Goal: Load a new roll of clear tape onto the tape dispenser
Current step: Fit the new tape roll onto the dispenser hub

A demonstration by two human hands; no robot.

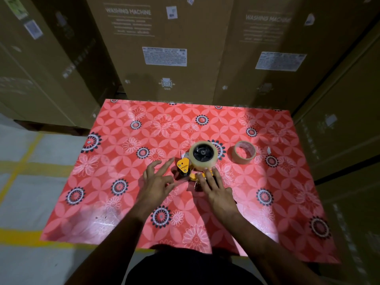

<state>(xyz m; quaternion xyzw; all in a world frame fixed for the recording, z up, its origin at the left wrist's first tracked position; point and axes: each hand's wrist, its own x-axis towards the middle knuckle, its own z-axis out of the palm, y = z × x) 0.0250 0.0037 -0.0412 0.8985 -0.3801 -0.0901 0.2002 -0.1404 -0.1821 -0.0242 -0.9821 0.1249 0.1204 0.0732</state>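
Clear tape roll (203, 154) seated on dispenser (185, 168); right hand (216, 189) presses flat at 6 o'clock, left hand (157, 179) spread, holding nothing; unthreaded tape may misfeed.

left arm: reaches forward from lower left, forearm bare | left hand (158, 179): fingers spread and loosely bent, holding nothing | right arm: reaches forward from lower right | right hand (216, 187): palm down, fingers (207, 173) straight, pointing ahead
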